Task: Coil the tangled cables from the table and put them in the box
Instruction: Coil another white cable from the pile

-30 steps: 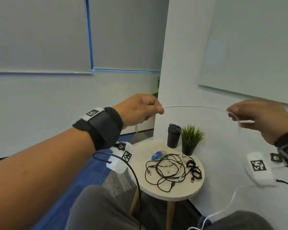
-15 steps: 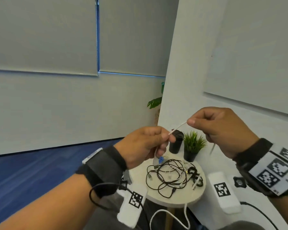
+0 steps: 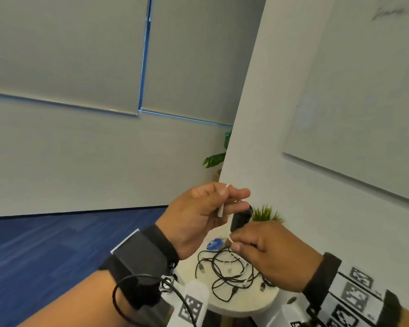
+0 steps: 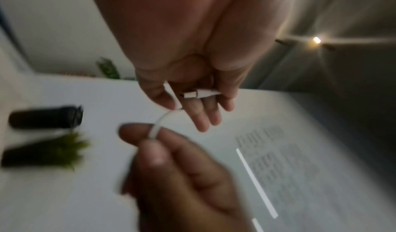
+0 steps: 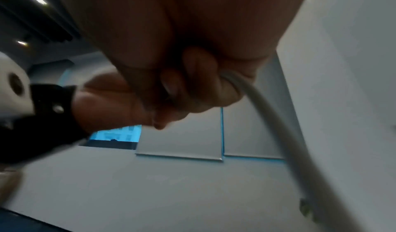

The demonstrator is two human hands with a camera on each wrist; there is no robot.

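A thin white cable [image 3: 221, 210] runs between both hands above the round table [image 3: 246, 300]. My left hand [image 3: 206, 213] pinches it near its white plug [image 4: 200, 94], thumb against fingers, with the plug hanging below. Lower and to the right, my right hand [image 3: 267, 253] pinches the same cable [image 4: 155, 128] between thumb and forefinger; the cable [image 5: 276, 122] trails away from that fist. A tangle of black and white cables [image 3: 229, 272] lies on the table beneath the hands. No box is in view.
A black cup [image 3: 240, 220], a small green plant [image 3: 266, 213] and a blue coiled item [image 3: 215, 244] stand at the table's far side. A white wall [image 3: 293, 114] is close on the right. Blue carpet [image 3: 57, 244] lies to the left.
The hands have come together: the right hand dropped below the left, and the stretch of white cable between them has shrunk to a short loop.
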